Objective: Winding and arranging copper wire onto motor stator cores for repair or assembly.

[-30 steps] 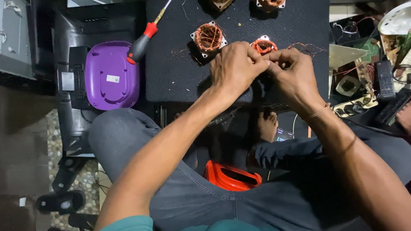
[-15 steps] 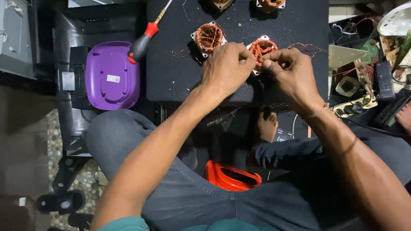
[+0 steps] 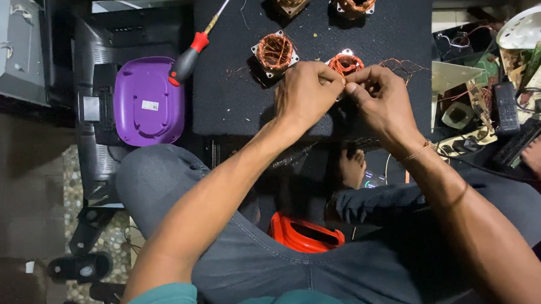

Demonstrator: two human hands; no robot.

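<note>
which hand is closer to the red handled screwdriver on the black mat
Left. The left hand is pinching wire mid-mat, to the right of the screwdriver. The right hand meets it fingertip to fingertip from farther right, so it is farther away.

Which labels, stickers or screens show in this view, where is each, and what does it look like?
Small white rectangular sticker: on the flat purple plastic case, left of the black mat.
Small glowing screen: on the floor beside the bare foot, below the right hand; greenish, partly hidden.
</note>
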